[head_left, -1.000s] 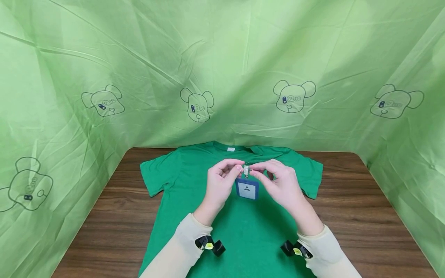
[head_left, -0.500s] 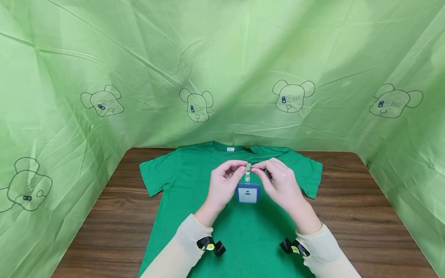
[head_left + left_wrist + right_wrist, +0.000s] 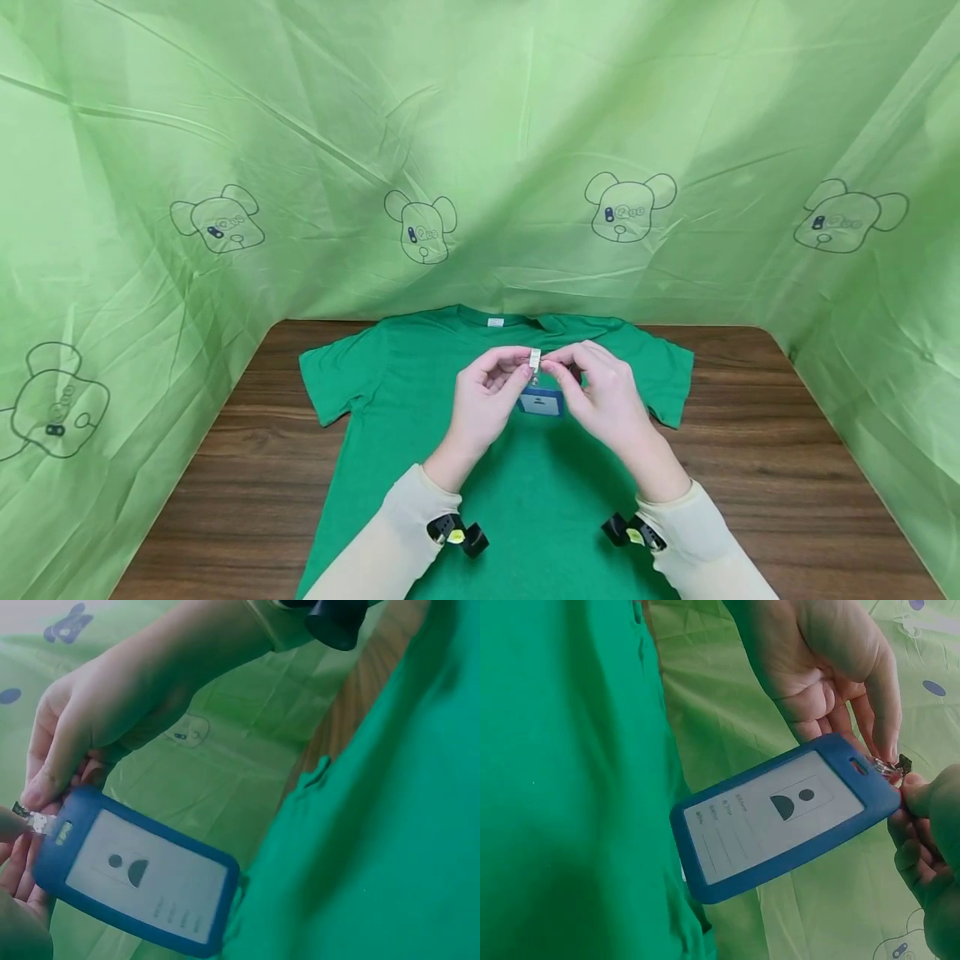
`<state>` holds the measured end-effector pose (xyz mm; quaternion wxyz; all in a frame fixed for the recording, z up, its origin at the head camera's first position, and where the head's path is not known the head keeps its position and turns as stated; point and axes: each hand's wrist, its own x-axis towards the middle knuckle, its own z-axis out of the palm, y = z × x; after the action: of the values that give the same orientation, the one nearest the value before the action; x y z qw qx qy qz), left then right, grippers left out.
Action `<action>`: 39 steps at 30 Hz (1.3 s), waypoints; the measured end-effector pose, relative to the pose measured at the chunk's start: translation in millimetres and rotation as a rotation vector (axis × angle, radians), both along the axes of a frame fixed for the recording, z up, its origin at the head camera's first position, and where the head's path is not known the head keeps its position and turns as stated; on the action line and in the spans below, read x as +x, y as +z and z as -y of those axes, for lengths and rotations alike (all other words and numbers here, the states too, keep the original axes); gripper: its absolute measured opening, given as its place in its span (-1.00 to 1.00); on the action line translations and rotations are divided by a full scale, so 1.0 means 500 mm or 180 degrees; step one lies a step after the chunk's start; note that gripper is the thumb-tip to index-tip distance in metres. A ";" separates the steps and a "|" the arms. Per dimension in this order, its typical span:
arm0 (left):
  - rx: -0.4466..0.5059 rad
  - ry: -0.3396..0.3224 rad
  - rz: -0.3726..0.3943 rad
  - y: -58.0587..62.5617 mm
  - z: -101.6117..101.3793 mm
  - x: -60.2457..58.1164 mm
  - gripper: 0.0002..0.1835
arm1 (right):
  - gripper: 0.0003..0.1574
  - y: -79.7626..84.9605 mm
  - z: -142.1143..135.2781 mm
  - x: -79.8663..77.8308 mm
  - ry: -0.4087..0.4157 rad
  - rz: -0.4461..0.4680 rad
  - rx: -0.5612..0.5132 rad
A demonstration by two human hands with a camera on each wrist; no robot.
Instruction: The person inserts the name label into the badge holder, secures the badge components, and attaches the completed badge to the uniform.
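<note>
A blue-framed ID badge (image 3: pixel 541 402) hangs from a small metal clip (image 3: pixel 535 359) above the green T-shirt (image 3: pixel 510 500). My left hand (image 3: pixel 482 402) pinches the clip from the left between thumb and fingers. From the other side my right hand (image 3: pixel 602 392) pinches it too, the fingertips of both hands close together. In the left wrist view the badge (image 3: pixel 150 877) shows a white card with a simple person figure, joined to the clip (image 3: pixel 37 822) by a clear strap. The right wrist view shows the whole badge (image 3: pixel 780 817) apart from the shirt (image 3: pixel 562 780).
The T-shirt lies spread on a dark wooden table (image 3: pixel 247 467), its collar (image 3: pixel 480 317) at the far edge. Green cloth walls (image 3: pixel 517 167) with bear-head drawings stand behind and on both sides. Black devices (image 3: pixel 457 533) are strapped to both wrists.
Both hands have stayed close together around the clip, the left one shifting slightly right. The badge has swung slightly right; over the last half second it has risen and appears more tilted in the head view.
</note>
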<state>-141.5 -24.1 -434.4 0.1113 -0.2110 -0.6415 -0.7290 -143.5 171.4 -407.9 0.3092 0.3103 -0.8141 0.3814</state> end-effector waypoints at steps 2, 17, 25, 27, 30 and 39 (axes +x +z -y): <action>-0.0038 0.0055 -0.0021 -0.002 -0.001 0.001 -0.74 | -0.76 -0.002 0.002 -0.001 -0.0003 0.0005 -0.0027; -0.0755 0.0906 -0.0421 -0.018 -0.018 0.010 -0.72 | -0.84 -0.015 0.008 -0.004 -0.0123 0.0230 -0.0159; -0.0884 0.1204 -0.0385 -0.032 -0.013 -0.001 -0.77 | -0.89 -0.025 -0.016 -0.022 -0.0162 0.0872 -0.0225; -0.0827 0.1170 -0.0237 -0.037 -0.011 -0.005 -0.78 | -0.91 -0.031 -0.028 -0.029 -0.0226 0.1041 -0.0243; -0.0705 0.1092 0.0000 -0.048 -0.008 -0.012 -0.79 | -0.91 -0.043 -0.045 -0.042 -0.0339 0.1318 -0.0210; -0.0554 0.0928 0.0561 -0.078 0.002 -0.034 -0.82 | -0.85 -0.096 -0.086 -0.076 -0.0559 0.1882 0.0122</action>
<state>-158.3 -24.8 -473.2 0.1404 -0.0600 -0.7332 -0.6626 -181.4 214.2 -455.7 0.0848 0.1202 -0.8994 0.4115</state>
